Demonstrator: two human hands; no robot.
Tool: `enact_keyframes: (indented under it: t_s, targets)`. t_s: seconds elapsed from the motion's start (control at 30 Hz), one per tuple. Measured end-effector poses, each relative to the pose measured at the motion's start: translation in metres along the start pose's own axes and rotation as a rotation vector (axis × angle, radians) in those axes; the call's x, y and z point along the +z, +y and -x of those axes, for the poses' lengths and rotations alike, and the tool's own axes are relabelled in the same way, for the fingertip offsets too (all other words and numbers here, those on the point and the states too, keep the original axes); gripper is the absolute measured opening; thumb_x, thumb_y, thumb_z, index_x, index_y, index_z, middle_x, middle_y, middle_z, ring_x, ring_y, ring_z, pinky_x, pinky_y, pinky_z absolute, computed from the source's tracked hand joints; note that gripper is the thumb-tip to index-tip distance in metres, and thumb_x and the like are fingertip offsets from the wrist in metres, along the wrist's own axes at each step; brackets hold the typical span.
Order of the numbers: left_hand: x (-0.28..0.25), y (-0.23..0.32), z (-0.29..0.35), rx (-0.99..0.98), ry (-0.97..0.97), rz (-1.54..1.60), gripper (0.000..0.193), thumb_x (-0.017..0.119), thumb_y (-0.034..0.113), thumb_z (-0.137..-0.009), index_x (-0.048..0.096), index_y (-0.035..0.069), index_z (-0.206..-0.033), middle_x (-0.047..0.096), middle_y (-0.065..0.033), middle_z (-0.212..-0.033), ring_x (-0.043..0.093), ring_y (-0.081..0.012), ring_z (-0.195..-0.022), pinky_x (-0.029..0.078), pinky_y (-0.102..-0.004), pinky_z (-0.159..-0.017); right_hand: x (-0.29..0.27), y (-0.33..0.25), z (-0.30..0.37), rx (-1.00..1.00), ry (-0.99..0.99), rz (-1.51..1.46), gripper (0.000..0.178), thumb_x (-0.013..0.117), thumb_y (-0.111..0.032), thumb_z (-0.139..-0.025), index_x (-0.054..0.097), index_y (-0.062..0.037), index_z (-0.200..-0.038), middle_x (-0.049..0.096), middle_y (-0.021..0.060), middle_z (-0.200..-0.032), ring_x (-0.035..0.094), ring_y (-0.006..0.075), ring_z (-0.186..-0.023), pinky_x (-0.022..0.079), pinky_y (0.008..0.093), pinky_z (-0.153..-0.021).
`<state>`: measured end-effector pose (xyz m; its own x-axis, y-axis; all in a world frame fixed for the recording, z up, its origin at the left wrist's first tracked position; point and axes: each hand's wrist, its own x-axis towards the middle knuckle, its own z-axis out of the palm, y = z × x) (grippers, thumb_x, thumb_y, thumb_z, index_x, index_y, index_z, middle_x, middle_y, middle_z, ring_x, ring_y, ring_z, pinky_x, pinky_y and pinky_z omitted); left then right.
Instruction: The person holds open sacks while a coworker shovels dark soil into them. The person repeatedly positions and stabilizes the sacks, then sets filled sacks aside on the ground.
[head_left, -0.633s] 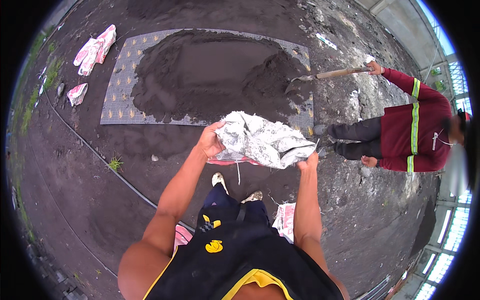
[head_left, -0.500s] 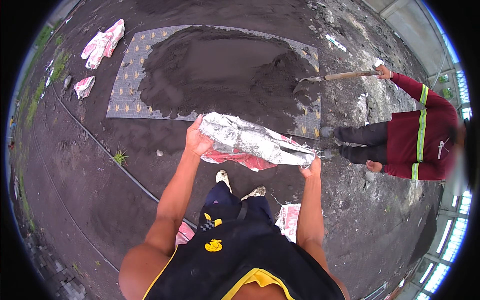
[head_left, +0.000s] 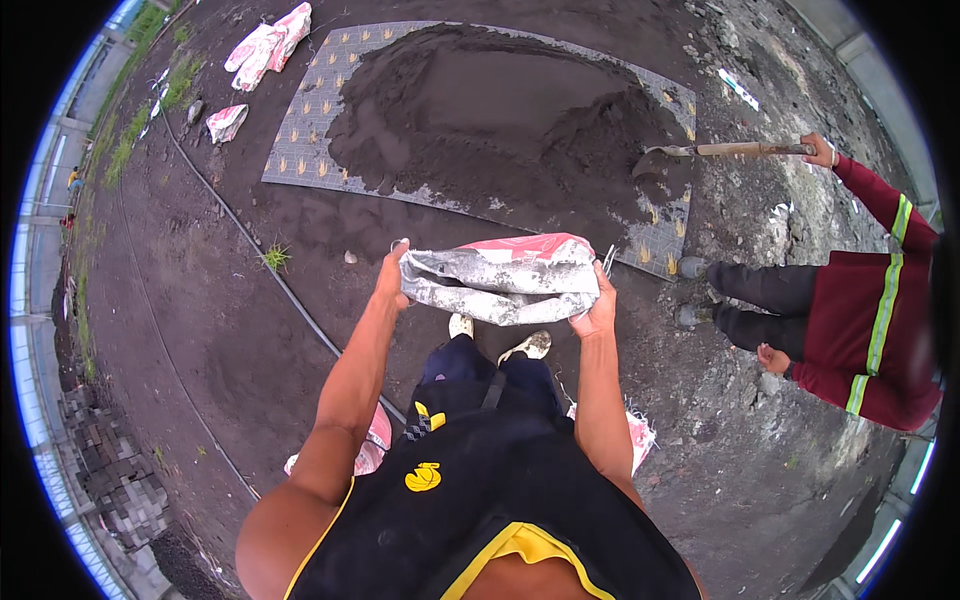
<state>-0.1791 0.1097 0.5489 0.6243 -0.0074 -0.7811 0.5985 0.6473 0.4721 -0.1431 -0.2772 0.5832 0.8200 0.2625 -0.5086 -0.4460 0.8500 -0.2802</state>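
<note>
A white and red woven sack [head_left: 500,280], smeared with grey powder, is stretched between my hands in front of my legs. My left hand [head_left: 396,272] grips the rim at its left end, and my right hand [head_left: 598,308] grips the right end. Folds run along the sack, with dark gaps between its layers; what is inside cannot be seen. Beyond it lies a patterned grey sheet [head_left: 300,150] bearing a wide mound of dark, damp-looking sand or mortar mix [head_left: 480,110].
On the right, a co-worker in a maroon top [head_left: 850,310] holds a shovel [head_left: 720,150] with its blade at the mound. Crumpled sacks [head_left: 268,48] lie far left, another sack [head_left: 640,440] by my right leg. A dark hose [head_left: 240,230] crosses the ground at left.
The sack has turned in my hands: its folded rim now faces me and its red side lies at the far edge. Both hands still grip it. The co-worker's shovel stays at the mound.
</note>
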Motion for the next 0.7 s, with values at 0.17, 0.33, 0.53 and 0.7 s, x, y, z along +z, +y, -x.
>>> enact_keyframes:
  t_s: [0.17, 0.33, 0.53, 0.7]
  targets:
    - [0.028, -0.133, -0.075, -0.016, 0.27, 0.551, 0.036, 0.045, 0.017, -0.101, 0.058, -0.006, -0.124, 0.068, -0.0217, -0.121, 0.067, -0.036, -0.112, 0.054, -0.0515, -0.101, -0.011, -0.021, -0.012, 0.054, -0.005, 0.042, 0.041, 0.055, -0.034, -0.104, 0.06, -0.0036, -0.13, 0.069, 0.0138, -0.122, 0.067, 0.0296, -0.112, 0.054, 0.048, -0.1]
    - [0.078, -0.137, -0.069, 0.09, -0.146, 0.434, 0.038, 0.038, 0.02, -0.105, 0.059, -0.003, -0.127, 0.067, -0.0206, -0.124, 0.067, -0.0345, -0.112, 0.053, -0.0518, -0.102, -0.069, -0.113, 0.012, -0.077, -0.01, 0.139, 0.048, 0.048, -0.039, -0.106, 0.058, -0.0015, -0.133, 0.068, 0.0151, -0.129, 0.068, 0.0301, -0.112, 0.055, 0.0471, -0.099]
    - [0.137, -0.087, -0.019, 0.13, -0.228, 0.156, 0.039, 0.045, 0.027, -0.107, 0.059, 0.0, -0.131, 0.069, -0.016, -0.123, 0.069, -0.0293, -0.108, 0.056, -0.0465, -0.099, -0.137, -0.138, 0.048, -0.146, 0.257, 0.117, 0.042, 0.05, -0.041, -0.106, 0.064, -0.0064, -0.126, 0.073, 0.0075, -0.116, 0.072, 0.0225, -0.101, 0.06, 0.0394, -0.083]
    - [0.161, -0.075, -0.007, 0.071, -0.229, 0.014, 0.034, 0.053, 0.025, -0.105, 0.061, 0.001, -0.127, 0.071, -0.0141, -0.119, 0.07, -0.0238, -0.105, 0.057, -0.0428, -0.096, -0.154, -0.105, 0.049, -0.114, 0.35, 0.221, 0.036, 0.06, -0.037, -0.103, 0.065, -0.0079, -0.122, 0.072, 0.0052, -0.112, 0.071, 0.0206, -0.095, 0.058, 0.0364, -0.08]
